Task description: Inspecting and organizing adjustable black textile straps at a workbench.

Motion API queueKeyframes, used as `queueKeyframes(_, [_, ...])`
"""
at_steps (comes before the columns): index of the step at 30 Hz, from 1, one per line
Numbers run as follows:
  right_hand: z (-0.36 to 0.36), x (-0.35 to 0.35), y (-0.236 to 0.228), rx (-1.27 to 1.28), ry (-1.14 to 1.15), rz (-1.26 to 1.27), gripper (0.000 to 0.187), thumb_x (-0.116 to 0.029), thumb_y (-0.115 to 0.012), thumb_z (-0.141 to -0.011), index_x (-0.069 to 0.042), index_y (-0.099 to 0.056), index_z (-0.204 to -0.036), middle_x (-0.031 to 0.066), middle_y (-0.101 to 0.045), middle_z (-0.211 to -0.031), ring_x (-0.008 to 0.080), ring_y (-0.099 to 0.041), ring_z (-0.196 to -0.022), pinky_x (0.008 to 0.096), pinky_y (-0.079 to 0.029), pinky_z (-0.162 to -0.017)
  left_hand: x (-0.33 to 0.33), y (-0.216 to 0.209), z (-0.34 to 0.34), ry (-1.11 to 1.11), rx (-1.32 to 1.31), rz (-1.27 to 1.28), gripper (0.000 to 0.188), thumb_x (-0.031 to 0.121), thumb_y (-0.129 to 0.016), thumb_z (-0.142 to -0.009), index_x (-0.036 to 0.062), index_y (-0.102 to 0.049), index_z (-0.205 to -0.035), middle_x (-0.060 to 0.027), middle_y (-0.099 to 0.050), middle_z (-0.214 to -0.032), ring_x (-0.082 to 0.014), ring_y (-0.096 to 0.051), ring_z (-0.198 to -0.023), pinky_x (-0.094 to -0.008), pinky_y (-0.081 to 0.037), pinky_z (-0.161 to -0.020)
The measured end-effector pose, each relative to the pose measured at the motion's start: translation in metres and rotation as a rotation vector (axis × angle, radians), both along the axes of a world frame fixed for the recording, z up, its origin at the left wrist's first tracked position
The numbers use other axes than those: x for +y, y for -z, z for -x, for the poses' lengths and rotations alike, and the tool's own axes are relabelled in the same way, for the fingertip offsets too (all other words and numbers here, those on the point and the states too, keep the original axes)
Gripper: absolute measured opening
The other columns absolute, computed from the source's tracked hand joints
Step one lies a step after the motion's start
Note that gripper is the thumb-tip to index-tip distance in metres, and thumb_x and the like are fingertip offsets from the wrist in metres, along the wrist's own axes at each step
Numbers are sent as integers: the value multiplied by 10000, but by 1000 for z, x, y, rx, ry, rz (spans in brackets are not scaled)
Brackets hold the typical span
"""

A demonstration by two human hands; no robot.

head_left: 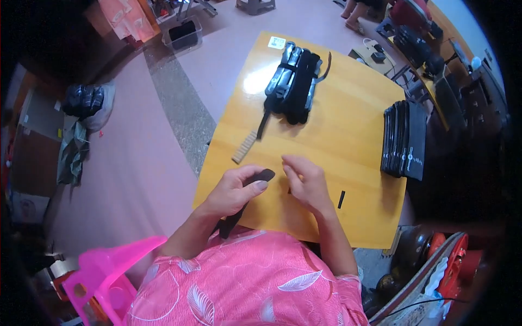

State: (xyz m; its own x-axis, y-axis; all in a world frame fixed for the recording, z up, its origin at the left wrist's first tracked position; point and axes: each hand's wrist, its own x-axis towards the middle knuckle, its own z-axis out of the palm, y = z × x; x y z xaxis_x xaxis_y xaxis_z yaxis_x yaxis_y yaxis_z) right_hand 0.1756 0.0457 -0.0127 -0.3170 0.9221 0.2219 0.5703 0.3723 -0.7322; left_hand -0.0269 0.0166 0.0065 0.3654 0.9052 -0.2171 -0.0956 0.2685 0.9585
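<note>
My left hand [239, 187] is closed round a black fabric strap [234, 217], its thumb lying along the top. One end of the strap pokes out past the fingers, and the rest hangs down toward my lap at the table's near edge. Just across from it, my right hand [309, 182] is curled over the table, thumb and forefinger close together. A small dark bit shows under that palm, but I cannot make out what it is. A short black strip [341, 199] lies to the right of my right wrist.
On the yellow table [348, 130] lies a bundle of black straps [293, 81], with a beige ridged strip [244, 146] at its near end. Black flat cases [402, 138] stand stacked at the right edge. A pink plastic chair [111, 277] is at lower left.
</note>
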Motion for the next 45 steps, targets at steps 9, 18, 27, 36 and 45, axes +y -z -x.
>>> queueKeyframes(9, [-36, -60, -24, 746, 114, 679, 180, -106, -673, -863, 26, -643, -982, 16, -647, -839, 84, -591, -765, 225, -477, -691, 4, -8, -37, 268, 117, -289, 186, 108, -593, -883, -4, -583, -1032, -34, -531, -874, -125, -500, -801, -262, -403, -695])
queueKeyframes(18, [-51, -65, -26, 788, 65, 694, 176, -106, -627, -896, 35, -637, -999, 29, -650, -836, 88, -590, -748, 222, -481, -677, 1, -17, -54, 332, 185, -387, 162, 113, -592, -874, 1, -573, -990, -74, -529, -843, -171, -523, -776, -288, -409, -681])
queueKeyframes(27, [-53, -74, -21, 859, 79, 714, 173, -93, -556, -931, 39, -624, -1021, 25, -640, -833, 77, -585, -729, 215, -479, -657, -5, -17, -70, 274, 296, -609, 154, 77, -625, -842, -6, -561, -956, -135, -541, -822, -265, -560, -726, -344, -436, -637])
queueKeyframes(36, [-58, -78, -26, 823, 70, 741, 139, -83, -531, -922, 20, -624, -933, 12, -621, -784, 61, -565, -678, 198, -457, -611, -12, -16, -81, 217, 484, -928, 228, 10, -654, -760, -21, -528, -948, -165, -517, -786, -325, -534, -668, -397, -425, -567])
queueKeyframes(45, [-52, -79, -10, 950, 144, 663, 124, -50, -527, -891, 7, -610, -817, 4, -593, -700, 50, -527, -628, 190, -413, -563, -11, -7, -85, 211, 300, -755, 126, 49, -581, -820, -18, -537, -917, -162, -513, -780, -323, -531, -671, -395, -424, -587])
